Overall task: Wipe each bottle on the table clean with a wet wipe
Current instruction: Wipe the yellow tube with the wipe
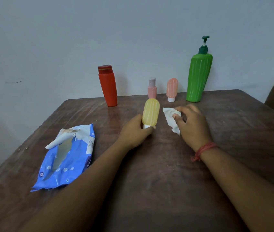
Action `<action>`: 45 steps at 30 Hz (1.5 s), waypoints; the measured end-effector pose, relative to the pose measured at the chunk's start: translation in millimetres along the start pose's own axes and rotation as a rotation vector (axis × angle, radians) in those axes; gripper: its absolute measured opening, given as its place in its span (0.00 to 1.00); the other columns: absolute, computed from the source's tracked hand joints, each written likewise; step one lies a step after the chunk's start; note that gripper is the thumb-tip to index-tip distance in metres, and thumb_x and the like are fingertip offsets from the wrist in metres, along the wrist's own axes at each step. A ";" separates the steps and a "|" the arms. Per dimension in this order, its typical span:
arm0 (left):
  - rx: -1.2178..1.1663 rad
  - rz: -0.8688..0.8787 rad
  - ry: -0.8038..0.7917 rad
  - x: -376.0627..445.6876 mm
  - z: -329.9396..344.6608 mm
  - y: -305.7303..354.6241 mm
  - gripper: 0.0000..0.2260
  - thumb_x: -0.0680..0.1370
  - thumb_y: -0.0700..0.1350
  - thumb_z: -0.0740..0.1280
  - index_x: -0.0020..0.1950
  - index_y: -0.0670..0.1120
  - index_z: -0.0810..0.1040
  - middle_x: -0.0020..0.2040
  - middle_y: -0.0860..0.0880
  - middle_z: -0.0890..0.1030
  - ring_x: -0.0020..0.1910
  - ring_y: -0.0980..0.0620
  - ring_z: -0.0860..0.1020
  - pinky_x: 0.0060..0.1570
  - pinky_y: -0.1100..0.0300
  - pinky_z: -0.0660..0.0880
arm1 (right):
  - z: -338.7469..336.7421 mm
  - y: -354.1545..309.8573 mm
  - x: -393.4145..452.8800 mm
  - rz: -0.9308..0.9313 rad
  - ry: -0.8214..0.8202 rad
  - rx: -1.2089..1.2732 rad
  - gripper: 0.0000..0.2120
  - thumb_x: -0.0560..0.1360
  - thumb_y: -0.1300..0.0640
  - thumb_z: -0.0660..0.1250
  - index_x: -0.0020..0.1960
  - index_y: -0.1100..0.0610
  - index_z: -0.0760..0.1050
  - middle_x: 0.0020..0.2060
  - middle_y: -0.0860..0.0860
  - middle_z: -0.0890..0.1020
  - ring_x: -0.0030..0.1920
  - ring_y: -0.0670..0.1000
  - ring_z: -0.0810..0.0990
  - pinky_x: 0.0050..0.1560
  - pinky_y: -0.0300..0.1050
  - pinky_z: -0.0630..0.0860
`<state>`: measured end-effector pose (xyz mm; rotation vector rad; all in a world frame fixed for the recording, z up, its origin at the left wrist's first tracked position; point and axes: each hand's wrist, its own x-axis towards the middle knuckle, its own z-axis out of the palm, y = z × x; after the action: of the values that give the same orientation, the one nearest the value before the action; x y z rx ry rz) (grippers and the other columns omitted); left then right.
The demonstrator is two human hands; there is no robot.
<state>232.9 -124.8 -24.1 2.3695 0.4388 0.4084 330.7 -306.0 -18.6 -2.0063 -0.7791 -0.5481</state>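
— What does the left hand (135, 131) grip?

— The white cap of a small ribbed yellow plastic bottle (150, 112), upright on the brown wooden table (158, 164); fingers hide most of the cap.

— And the right hand (191, 124)?

— It pinches a crumpled white wet wipe (170, 117), partly covered, just right of that bottle. Print on the torn blue wipes packet (66, 158), near left, is unreadable.

Dark wooden table (149, 173), worn, scuffed and faintly shiny toward the back. Yellow bottle (150, 112): translucent, soft-looking plastic, ribbed, matt. Red bottle (108, 87) is smooth opaque plastic with a glossier cap. Green pump bottle (198, 77), ribbed plastic, slight sheen. Wipe (172, 118): crumpled white cloth-like sheet. Wipes pack (66, 158): glossy blue plastic film, creased.
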 end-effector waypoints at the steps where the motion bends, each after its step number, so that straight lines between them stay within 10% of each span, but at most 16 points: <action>1: 0.012 0.023 -0.022 -10.0 0.8 3.1 0.15 0.76 0.57 0.70 0.56 0.50 0.73 0.48 0.52 0.78 0.46 0.51 0.77 0.46 0.51 0.75 | -3.0 -0.5 0.9 0.019 0.037 0.015 0.08 0.78 0.60 0.69 0.56 0.57 0.82 0.49 0.47 0.77 0.44 0.44 0.74 0.45 0.36 0.67; 17: -0.042 0.123 -0.134 -40.9 -4.8 17.8 0.13 0.82 0.54 0.63 0.53 0.47 0.62 0.41 0.49 0.73 0.39 0.50 0.72 0.41 0.49 0.71 | -7.3 -30.0 -5.7 -0.367 0.172 0.044 0.10 0.79 0.64 0.65 0.58 0.66 0.80 0.53 0.57 0.77 0.56 0.44 0.74 0.60 0.30 0.71; 45: 0.099 0.209 -0.188 -42.2 0.3 23.0 0.12 0.83 0.53 0.61 0.53 0.47 0.61 0.41 0.48 0.76 0.40 0.49 0.75 0.43 0.48 0.72 | -6.4 -25.7 3.2 -0.552 0.049 -0.271 0.07 0.76 0.68 0.69 0.52 0.62 0.83 0.44 0.56 0.79 0.45 0.56 0.76 0.46 0.49 0.74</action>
<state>199.9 -158.7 -16.0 2.5317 0.1269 0.2593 314.3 -300.1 1.6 -2.0001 -1.2960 -1.0628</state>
